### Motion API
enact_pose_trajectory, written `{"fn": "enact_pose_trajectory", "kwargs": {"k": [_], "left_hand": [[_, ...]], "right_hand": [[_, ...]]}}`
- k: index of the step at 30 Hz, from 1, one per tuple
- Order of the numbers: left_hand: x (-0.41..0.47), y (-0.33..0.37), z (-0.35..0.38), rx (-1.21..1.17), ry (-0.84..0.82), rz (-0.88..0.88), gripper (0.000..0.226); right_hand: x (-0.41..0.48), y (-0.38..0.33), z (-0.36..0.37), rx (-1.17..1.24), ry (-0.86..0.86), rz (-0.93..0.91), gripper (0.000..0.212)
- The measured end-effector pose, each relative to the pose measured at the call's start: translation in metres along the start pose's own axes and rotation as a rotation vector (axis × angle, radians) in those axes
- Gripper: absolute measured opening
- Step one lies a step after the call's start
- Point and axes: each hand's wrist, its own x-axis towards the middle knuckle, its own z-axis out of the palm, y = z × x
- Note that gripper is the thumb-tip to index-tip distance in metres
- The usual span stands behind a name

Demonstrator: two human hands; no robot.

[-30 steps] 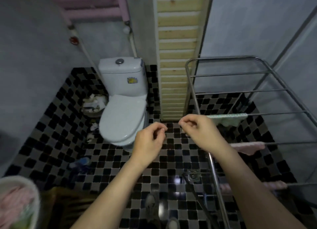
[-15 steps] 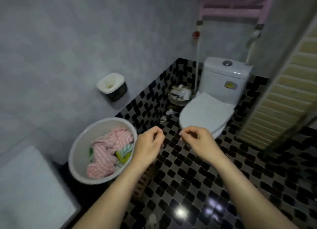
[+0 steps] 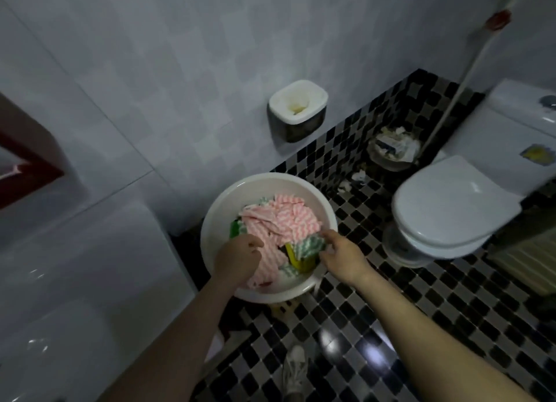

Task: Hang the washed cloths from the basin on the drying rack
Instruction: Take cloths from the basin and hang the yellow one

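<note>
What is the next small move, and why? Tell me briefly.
Probably pinch the green-and-white cloth with the right hand and lift it out of the basin. Its fingertips already touch that cloth, which lies at the pile's near edge. The left hand is over the pink cloth, and neither hand plainly holds anything yet.

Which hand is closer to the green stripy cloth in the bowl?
Right. The right hand is at the edge of the green stripy cloth; the left hand is farther off, over the pink cloth.

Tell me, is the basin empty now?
No, the basin holds a heap of pink striped cloths and a green striped cloth.
</note>
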Motion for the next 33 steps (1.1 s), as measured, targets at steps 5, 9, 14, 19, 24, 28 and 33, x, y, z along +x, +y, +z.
{"fn": "enact_pose_trajectory", "kwargs": {"k": [5, 9, 14, 19, 24, 28, 33], "left_hand": [[0.035, -0.036, 0.009, 0.118, -0.123, 0.040, 0.033], [0.045, -0.050, 0.025, 0.266, -0.135, 0.008, 0.048], [0.056, -0.063, 0.037, 0.379, -0.160, -0.085, 0.063], [0.064, -0.066, 0.030, 0.069, -0.267, -0.139, 0.019], [0.059, -0.051, 0.010, -0.558, -0.332, -0.294, 0.026], [0.054, -0.029, -0.006, -1.031, -0.286, -0.322, 0.021], [0.055, -0.004, -0.008, -1.287, -0.303, -0.185, 0.020]], "right_hand": [[0.033, -0.012, 0.030, -0.440, -0.021, 0.061, 0.052], [0.044, -0.017, 0.044, -0.610, -0.030, 0.012, 0.055], [0.062, -0.012, 0.057, -0.780, 0.033, 0.040, 0.041], [0.076, -0.017, 0.054, -0.485, 0.050, 0.090, 0.024], [0.070, -0.042, 0.034, 0.932, -0.118, 0.496, 0.008], [0.067, -0.041, 0.034, 1.250, -0.234, 0.474, 0.025], [0.067, -0.055, 0.051, 1.185, -0.376, 0.248, 0.046]]}}
